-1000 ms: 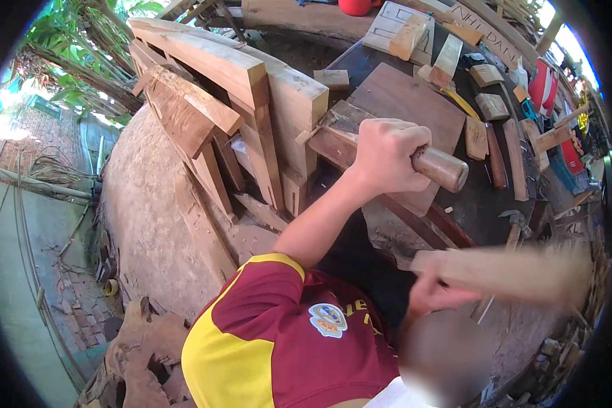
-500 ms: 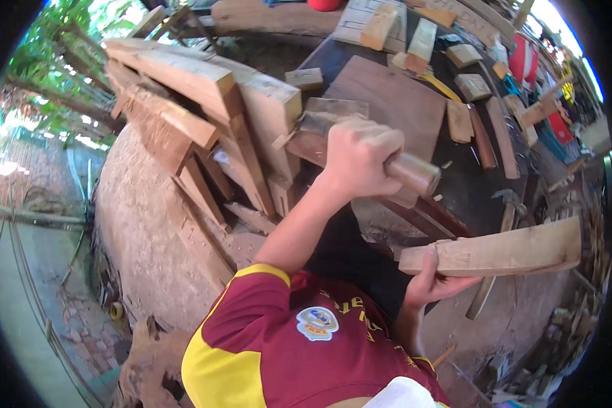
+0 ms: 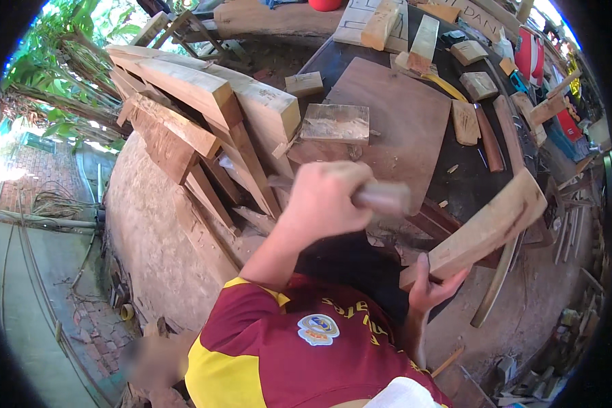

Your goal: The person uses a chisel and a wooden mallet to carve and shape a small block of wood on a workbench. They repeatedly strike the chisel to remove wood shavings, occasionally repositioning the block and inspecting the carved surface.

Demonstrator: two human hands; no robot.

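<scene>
My left hand (image 3: 330, 204) is a fist round a tool with a thick round wooden handle (image 3: 386, 198). A narrow greyish end (image 3: 281, 183) sticks out on the fist's other side, too blurred to name its kind. My right hand (image 3: 435, 289) grips the lower end of a long wooden block (image 3: 483, 224), thumb on the near face and fingers beneath. The block tilts up to the right, apart from the tool. A flat wood piece (image 3: 335, 124) with a rough, chipped face lies just beyond my left hand, at the near edge of a brown board (image 3: 387, 102).
Thick beams (image 3: 251, 95) lean close on my left. The dark bench (image 3: 466, 170) carries several wood offcuts, a reddish-brown handle (image 3: 489, 139) and a yellow curved piece (image 3: 445, 87). A long wooden handle (image 3: 496, 282) hangs behind the block. Scrap wood (image 3: 557, 353) is heaped at the lower right.
My left hand has come down and left with the tool, off the chipped wood piece it was covering. My right hand has tipped the block's far end upward.
</scene>
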